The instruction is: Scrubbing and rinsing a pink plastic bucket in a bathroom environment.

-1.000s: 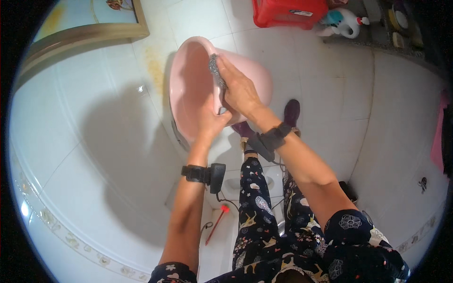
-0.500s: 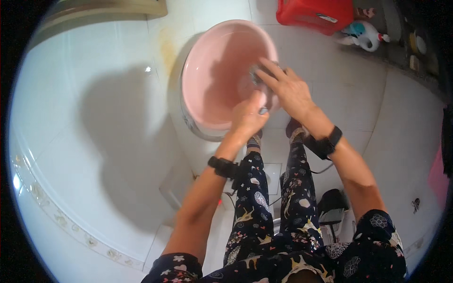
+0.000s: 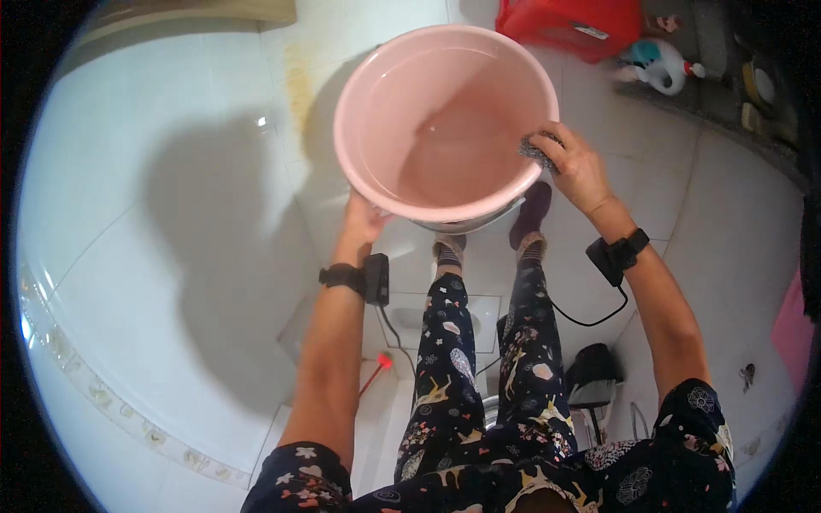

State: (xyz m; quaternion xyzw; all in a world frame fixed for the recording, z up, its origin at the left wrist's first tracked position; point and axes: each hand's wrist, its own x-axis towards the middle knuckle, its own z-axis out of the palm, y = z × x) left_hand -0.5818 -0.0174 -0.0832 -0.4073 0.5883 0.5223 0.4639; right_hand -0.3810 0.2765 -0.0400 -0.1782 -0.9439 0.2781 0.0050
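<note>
A round pink basin [image 3: 479, 203] fills the middle of the view, a glossy water surface seeming to show inside it. Beneath its near side a strip of a second, metallic rim or pattern shows, partly hidden. At the near left, my left hand [image 3: 366, 218] grips the basin's outer wall below the lip, its fingers mostly out of sight. My right hand [image 3: 580, 164] is closed around a grey steel wool scrubber [image 3: 540, 150], which touches the basin's right rim.
A red plastic container [image 3: 569, 26] stands on the tiles at the far right. Beside it are a white bottle [image 3: 667, 68] and a dark ledge [image 3: 718, 115] with small items. A floor-level toilet pan [image 3: 410, 318] lies behind my feet.
The basin looks larger and has shifted right. My left hand has moved from the basin's inner right side to its outer left wall. My right hand has moved right to the rim with the scrubber.
</note>
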